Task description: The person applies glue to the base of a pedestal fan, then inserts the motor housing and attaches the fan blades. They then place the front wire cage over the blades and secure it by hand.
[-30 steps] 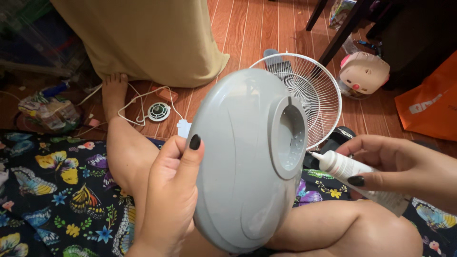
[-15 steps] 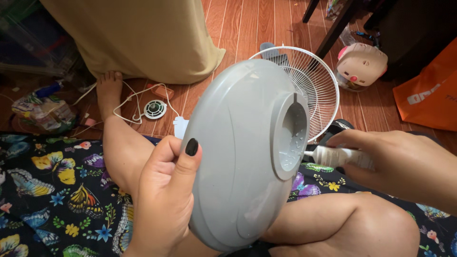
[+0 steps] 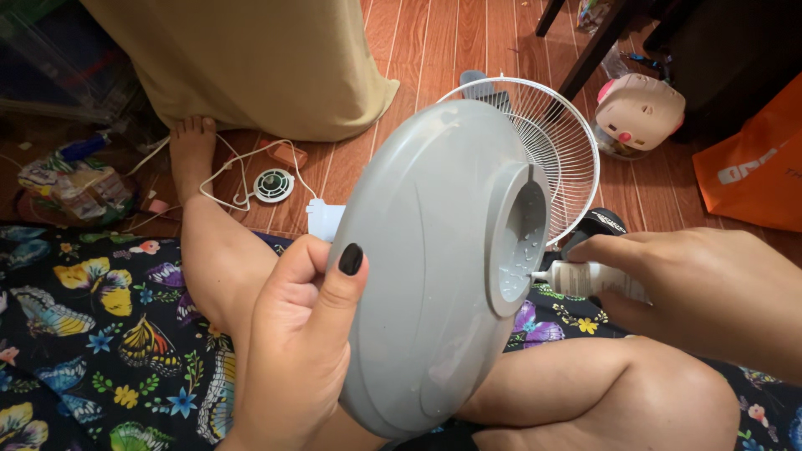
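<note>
Grey fan base cover (image 3: 426, 250). Beside it: white glue bottle (image 3: 589, 278), white wire fan guard (image 3: 551, 150). Below it: black butterfly-print mat (image 3: 100, 334).

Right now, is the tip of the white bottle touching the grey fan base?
Touching. The head view shows the white bottle's nozzle, held by the right hand, meeting the rim of the round recess in the grey fan base with no gap; the left hand grips the base.

Reddish wood-plank floor (image 3: 434, 50); tan curtain (image 3: 242, 58) hanging left; dark table legs (image 3: 593, 50) upper right.
</note>
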